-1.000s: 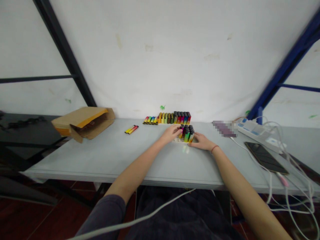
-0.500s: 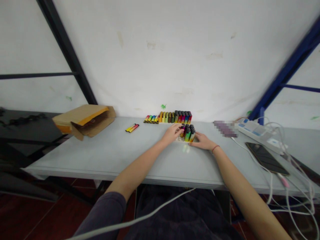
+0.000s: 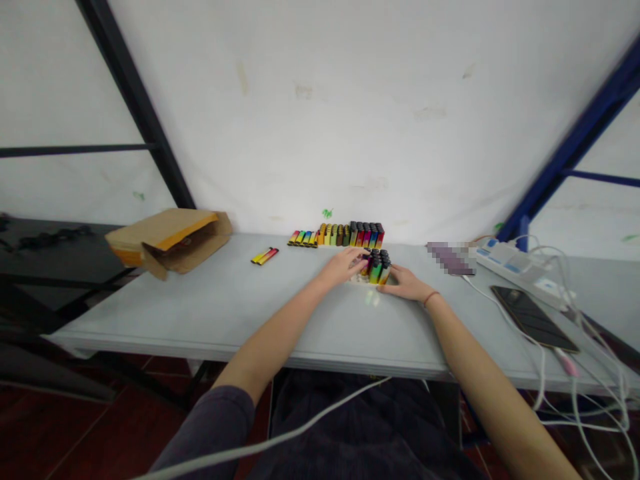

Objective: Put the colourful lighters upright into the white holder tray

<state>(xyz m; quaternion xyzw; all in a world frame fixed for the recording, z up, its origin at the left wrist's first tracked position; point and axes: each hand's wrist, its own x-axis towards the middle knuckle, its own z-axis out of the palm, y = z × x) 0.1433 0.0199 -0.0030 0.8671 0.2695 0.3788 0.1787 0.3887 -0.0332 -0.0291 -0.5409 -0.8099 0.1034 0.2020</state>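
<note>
A small upright cluster of colourful lighters (image 3: 377,265) stands on the grey table (image 3: 225,313). My left hand (image 3: 341,265) presses against its left side with fingers curled onto the lighters. My right hand (image 3: 406,281) cups the cluster's right side, fingers bent toward it. Behind, a row of lighters (image 3: 350,235) stands and lies along the wall. Two loose lighters (image 3: 264,256) lie further left.
An open cardboard box (image 3: 167,240) lies on its side at the table's back left. At the right are a power strip (image 3: 515,263), a dark phone (image 3: 533,317) and several white cables (image 3: 575,373). A white cable crosses my lap.
Both hands stay against the lighter cluster; my left fingers have shifted slightly over its top. The view moved a little.
</note>
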